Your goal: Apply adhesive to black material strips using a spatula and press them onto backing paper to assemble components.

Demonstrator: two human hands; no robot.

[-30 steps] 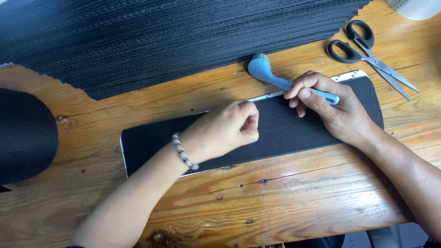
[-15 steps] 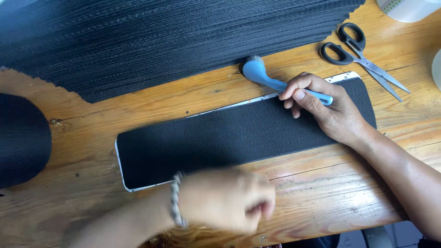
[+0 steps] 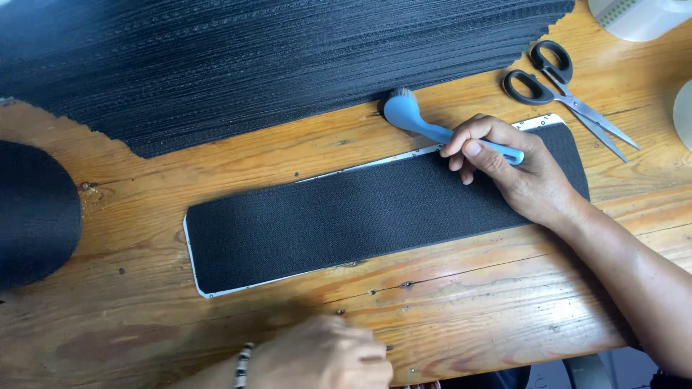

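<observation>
Brush: blue brush, far side of the black strip, bristles down on the worktop.
Left hand: left hand at the near edge, fingers curled, holding nothing visible.
Right hand: right hand resting on the strip, grip clamped on the brush handle.
Beyond: black fabric and scissors.

No packages, labels, signs or screens (nothing of that kind).

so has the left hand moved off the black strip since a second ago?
Yes. The left hand has come off the black strip toward the near table edge; the right hand stays on the blue brush.
</observation>
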